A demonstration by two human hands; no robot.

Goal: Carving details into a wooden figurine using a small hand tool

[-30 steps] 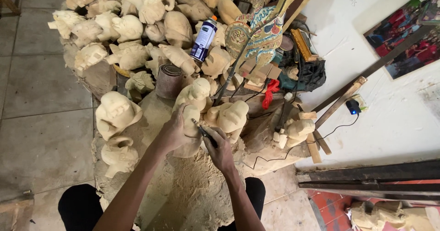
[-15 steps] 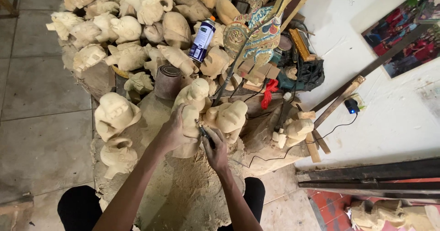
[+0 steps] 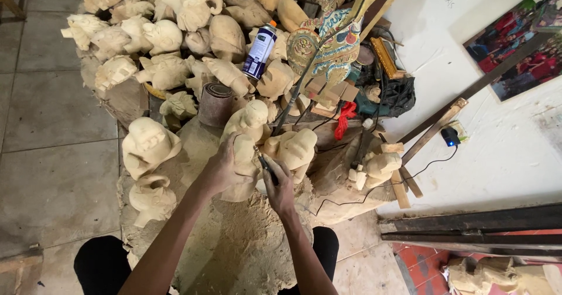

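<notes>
My left hand [image 3: 221, 169] grips a pale, unpainted wooden figure [image 3: 244, 154] and holds it upright over a heap of sawdust. My right hand [image 3: 281, 188] is closed around a thin dark carving tool [image 3: 265, 165], whose tip touches the figure's right side. A second pale carved figure [image 3: 294, 148] stands just right of the tool. Both forearms reach up from the bottom of the view.
Several unfinished wooden figures [image 3: 164, 34] are piled behind. A spray can [image 3: 259, 50] lies among them, beside a roll of sandpaper [image 3: 215, 104] and a painted flat puppet [image 3: 328, 46]. Two more carvings [image 3: 147, 147] stand at left. Wooden slats [image 3: 468, 93] lean against the white wall.
The hands stay on the figure and the tool; the tool tip has shifted only slightly against the wood. The view has tilted a little.
</notes>
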